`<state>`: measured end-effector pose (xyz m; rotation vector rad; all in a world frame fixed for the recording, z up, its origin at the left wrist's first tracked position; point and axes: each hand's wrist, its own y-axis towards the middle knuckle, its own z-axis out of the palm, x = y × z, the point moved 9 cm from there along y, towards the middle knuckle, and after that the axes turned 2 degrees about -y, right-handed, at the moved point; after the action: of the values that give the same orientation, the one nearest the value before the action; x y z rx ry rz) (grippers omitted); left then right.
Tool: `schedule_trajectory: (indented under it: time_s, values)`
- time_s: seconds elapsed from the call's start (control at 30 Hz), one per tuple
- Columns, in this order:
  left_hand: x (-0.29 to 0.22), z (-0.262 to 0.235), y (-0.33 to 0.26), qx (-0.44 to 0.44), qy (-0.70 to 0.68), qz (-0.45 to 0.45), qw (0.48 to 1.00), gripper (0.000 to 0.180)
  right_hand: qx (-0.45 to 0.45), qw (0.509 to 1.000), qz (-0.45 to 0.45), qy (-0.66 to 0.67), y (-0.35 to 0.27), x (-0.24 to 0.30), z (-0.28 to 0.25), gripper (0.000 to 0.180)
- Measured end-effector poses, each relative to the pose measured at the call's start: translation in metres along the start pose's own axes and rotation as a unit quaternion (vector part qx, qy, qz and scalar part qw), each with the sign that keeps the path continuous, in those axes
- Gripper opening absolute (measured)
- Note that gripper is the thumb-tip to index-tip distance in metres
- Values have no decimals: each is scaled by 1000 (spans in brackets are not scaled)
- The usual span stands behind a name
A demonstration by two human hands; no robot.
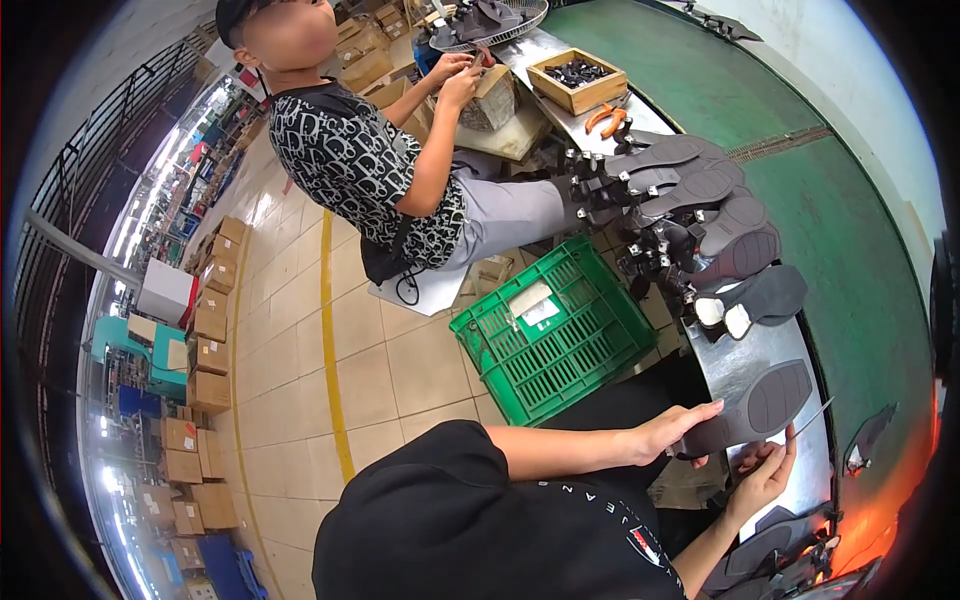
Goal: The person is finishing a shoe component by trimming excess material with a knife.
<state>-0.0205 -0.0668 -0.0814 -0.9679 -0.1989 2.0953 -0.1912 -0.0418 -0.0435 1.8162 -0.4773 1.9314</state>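
Black sleeve and shoulder fill the bottom of the view, w/ both forearms reaching out to the right over a shiny metal bench [745, 365]. Left hand [665, 432] has its fingers wrapped on the heel end of a dark shoe sole [760, 405], holding it tilted just above the bench top. Right hand [765, 475] sits right below the sole, fingers pinched shut on a thin blade [812, 418] whose tip pokes up past the sole's edge. More dark soles [770, 550] lie at the bench's near end by an orange glow.

Next out, a green plastic crate [555, 330] stands on the tiled floor beside the bench. Further along the bench there's a row of soles on clamps [700, 215], then orange pliers [606, 118] and a wooden tray [578, 80] of small dark parts. Another person [400, 160] in a patterned shirt sits at the far end, both hands up at a block, can't tell what they grip.
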Motion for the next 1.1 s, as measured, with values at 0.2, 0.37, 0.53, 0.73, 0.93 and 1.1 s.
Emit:
schedule_trajectory:
  time_s: [0.2,0.37,0.53,0.73,0.93,1.1]
  values:
    - [8,16,-2,49,10,-5,999,56,-15,999,-26,-13,-5,-4,-8,33]
    - [23,18,-2,73,-34,-51,995,48,-32,998,-37,-27,-6,-2,-12,34]
    - [21,30,-7,116,-28,-54,991,44,-46,999,-26,-6,-6,0,-12,36]
    - [10,46,-10,143,19,8,989,40,-63,997,-42,-32,-5,-1,-19,37]
    - [14,47,-15,149,34,-1,988,42,-87,993,-73,-41,-5,7,-23,37]
    - [19,44,-15,147,45,-3,988,45,-59,996,-58,-39,-4,-2,-27,36]
